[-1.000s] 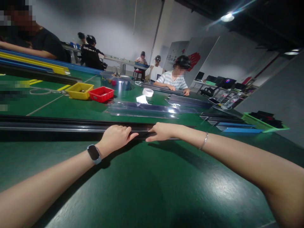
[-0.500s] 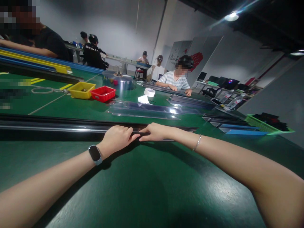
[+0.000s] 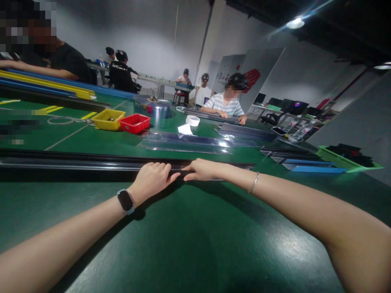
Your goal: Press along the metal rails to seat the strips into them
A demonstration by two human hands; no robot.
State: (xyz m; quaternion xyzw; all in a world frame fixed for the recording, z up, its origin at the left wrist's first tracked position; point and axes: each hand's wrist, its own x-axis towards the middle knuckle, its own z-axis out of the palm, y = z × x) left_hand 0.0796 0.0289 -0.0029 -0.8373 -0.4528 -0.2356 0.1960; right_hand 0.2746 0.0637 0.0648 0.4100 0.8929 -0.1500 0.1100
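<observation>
A long black profile strip (image 3: pixel 76 166) with a glossy face lies across the green table (image 3: pixel 195 236), running from the left edge to just past my hands. My left hand (image 3: pixel 152 180), with a watch on its wrist, is closed over the strip, fingers over the far side and thumb along the near side. Right beside it, my right hand (image 3: pixel 201 169) grips the same strip between thumb and fingers, a thin bracelet on that wrist. Only a small gap parts the two hands. The fingertips on the far side are hidden.
Beyond the strip are clear plastic strips (image 3: pixel 186 143), a tape roll (image 3: pixel 192 120), a yellow bin (image 3: pixel 108 120) and a red bin (image 3: pixel 135 123). More profiles (image 3: pixel 317 167) and a green basket (image 3: pixel 345 160) lie at right. A co-worker in a striped shirt (image 3: pixel 222 103) sits across the table.
Both hands keep their hold on the strip. My left hand appears slightly further right, and the view has shifted a little. The strip shows no clear movement of its own.
</observation>
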